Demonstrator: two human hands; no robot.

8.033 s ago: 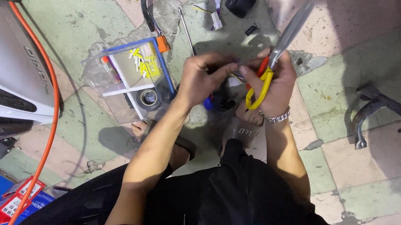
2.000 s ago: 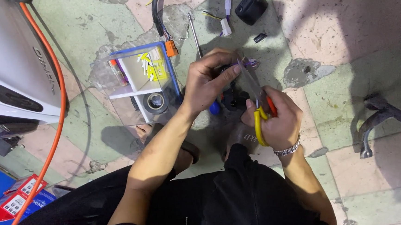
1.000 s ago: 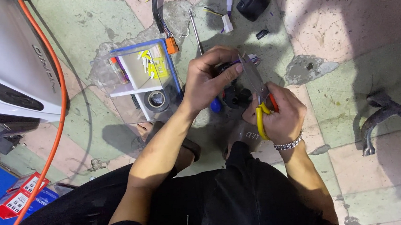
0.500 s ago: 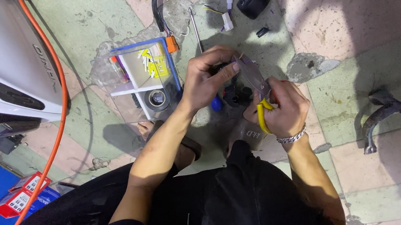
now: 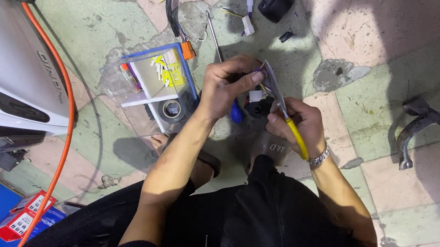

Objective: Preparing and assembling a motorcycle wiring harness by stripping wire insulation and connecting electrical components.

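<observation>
Centre frame: left hand (image 5: 230, 86) pinches a small bundle of purple wire (image 5: 258, 70) between thumb and forefinger, fingers closed on it. Right hand (image 5: 298, 126) is clamped around the yellow-handled pliers (image 5: 282, 107), tips up and meeting the wire at the left fingertips (can't tell if the nose actually bites the wire). Just below the hands: a white connector (image 5: 255, 95) and a dark part, half hidden. A blue-handled screwdriver (image 5: 223, 62) lies on the floor behind the left hand. Left of centre: clear plastic parts box (image 5: 153, 91) with blue rim. Orange cable (image 5: 63, 104) runs down the left edge. Black component (image 5: 275, 4) at top centre.
</observation>
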